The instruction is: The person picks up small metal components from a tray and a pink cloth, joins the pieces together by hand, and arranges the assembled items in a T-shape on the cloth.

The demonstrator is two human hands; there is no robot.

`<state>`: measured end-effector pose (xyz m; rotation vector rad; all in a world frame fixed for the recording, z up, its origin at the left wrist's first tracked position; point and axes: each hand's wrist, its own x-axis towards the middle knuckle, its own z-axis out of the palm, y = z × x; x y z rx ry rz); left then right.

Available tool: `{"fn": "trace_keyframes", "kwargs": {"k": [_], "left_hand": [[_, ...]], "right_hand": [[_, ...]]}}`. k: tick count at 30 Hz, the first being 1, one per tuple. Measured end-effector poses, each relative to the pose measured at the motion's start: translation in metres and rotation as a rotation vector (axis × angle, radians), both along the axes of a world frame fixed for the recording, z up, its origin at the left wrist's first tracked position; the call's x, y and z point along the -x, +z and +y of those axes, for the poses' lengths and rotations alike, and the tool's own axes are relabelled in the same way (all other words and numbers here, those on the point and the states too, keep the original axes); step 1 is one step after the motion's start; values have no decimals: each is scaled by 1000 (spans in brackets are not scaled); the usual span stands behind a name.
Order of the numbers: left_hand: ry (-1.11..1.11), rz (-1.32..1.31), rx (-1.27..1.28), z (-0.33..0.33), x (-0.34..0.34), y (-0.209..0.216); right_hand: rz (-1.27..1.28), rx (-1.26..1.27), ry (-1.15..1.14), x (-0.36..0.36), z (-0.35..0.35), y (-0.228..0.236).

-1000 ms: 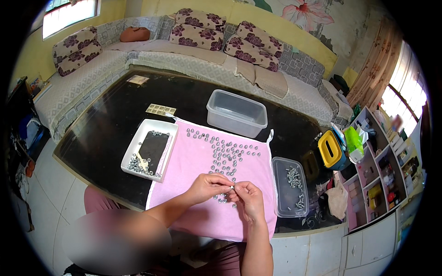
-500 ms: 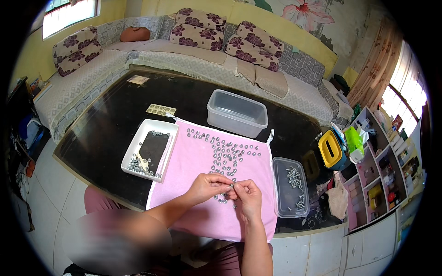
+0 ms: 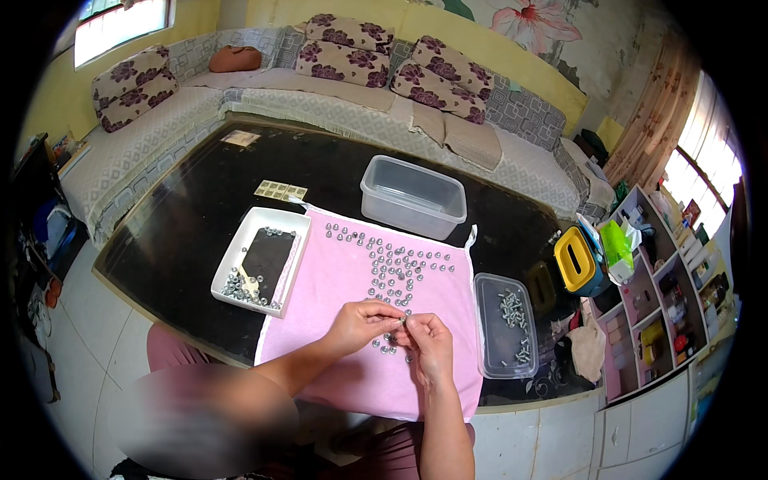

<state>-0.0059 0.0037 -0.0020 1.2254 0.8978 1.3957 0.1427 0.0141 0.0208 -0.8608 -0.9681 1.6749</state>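
My left hand (image 3: 357, 327) and my right hand (image 3: 430, 344) meet over the pink cloth (image 3: 328, 280). Thumbs and fingertips of both pinch one small silver metal fastener (image 3: 402, 319); the fingers cover most of it, so I cannot tell whether it is a bolt, a nut or both. Many similar silver fasteners (image 3: 392, 272) stand in loose rows on the cloth, beyond and under my hands. To the left, a white tray (image 3: 222, 282) holds small metal nuts and a dark flat piece. A clear shallow plastic lid (image 3: 498, 366) on the right holds loose bolts (image 3: 513, 309).
A clear plastic tub (image 3: 412, 216) stands at the cloth's far edge. On the dark table (image 3: 176, 216) lies a card of small squares (image 3: 280, 190). A yellow-and-blue box (image 3: 574, 260) sits at the right, beside a shelf unit (image 3: 640, 312). A long sofa (image 3: 320, 104) lines the back.
Both hands keep nearly the same place and the same pinch on the small fastener; only slight finger motion shows. Nothing else has visibly moved.
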Motion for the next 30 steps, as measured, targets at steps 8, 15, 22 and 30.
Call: {"fn": "trace_keyframes", "kwargs": {"k": [8,15,22,30], "left_hand": [[-39,12,-24,1,1,-2],[-93,-10,-7,2,3,-2],[-72,26,4,2,3,-2],[-44,35,39,3,1,-5]], "right_hand": [[-63,-20,65,-6,2,-3],[-116,-12,105,-6,-1,-2],[-129,-24,99,-4,-3,0],[-222,-128,51,2,-5,-6]]}}
